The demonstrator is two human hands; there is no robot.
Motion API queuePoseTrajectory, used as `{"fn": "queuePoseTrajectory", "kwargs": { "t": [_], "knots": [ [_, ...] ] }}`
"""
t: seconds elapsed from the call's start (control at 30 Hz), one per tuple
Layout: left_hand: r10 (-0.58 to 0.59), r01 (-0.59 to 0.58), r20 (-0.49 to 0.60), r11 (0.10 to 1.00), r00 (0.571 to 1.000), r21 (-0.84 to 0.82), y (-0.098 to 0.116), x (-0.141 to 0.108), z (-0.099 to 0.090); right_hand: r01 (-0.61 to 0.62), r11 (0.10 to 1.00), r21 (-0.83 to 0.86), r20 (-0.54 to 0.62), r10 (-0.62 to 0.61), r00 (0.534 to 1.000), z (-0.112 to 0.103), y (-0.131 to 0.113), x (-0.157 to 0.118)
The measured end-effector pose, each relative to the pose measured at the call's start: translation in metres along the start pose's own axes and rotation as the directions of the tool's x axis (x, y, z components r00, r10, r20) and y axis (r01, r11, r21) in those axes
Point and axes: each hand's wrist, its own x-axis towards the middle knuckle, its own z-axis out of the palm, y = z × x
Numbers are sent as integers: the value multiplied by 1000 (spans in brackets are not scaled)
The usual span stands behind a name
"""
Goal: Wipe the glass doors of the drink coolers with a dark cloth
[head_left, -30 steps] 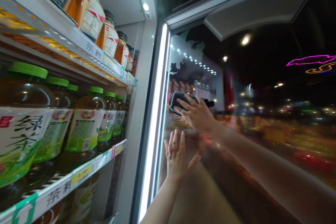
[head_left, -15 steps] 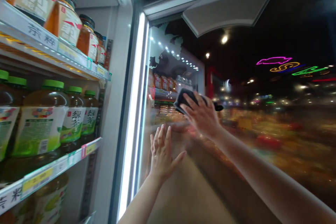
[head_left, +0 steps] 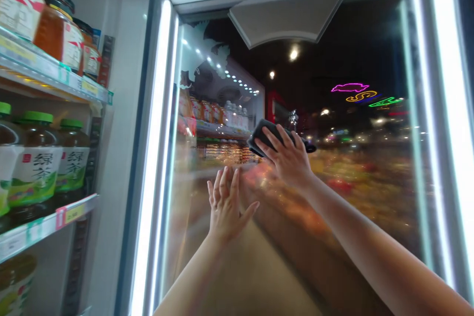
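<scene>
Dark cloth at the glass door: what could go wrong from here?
The dark cloth might slip, since the right hand lies over it with outstretched fingers and no visible wrapped grip.
The bare left hand appears to rest on the glass, so it may leave prints.
The glass door seems to stand open beside the bottles, so uneven pushing could swing it.

Green-capped green-tea bottles (head_left: 35, 168) stand at nine o'clock, black-capped amber bottles (head_left: 52, 32) at ten; neon outlines (head_left: 361, 95) glow at two.
</scene>
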Motion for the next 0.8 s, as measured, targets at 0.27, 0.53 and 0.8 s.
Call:
{"fn": "queuePoseTrajectory", "kwargs": {
  "t": [0.27,0.53,0.8],
  "knots": [
    [95,-94,-36,995,995,10,16,3,0,-596,802,-37,-162,584,796,-19,117,11],
    [142,-145,-68,988,988,-49,54,20,14,-179,980,-81,-84,173,981,-7,72,-14],
    [274,-279,-92,959,957,-49,58,14,15,-683,731,-12,-217,665,715,-37,200,-58]
  ]
}}
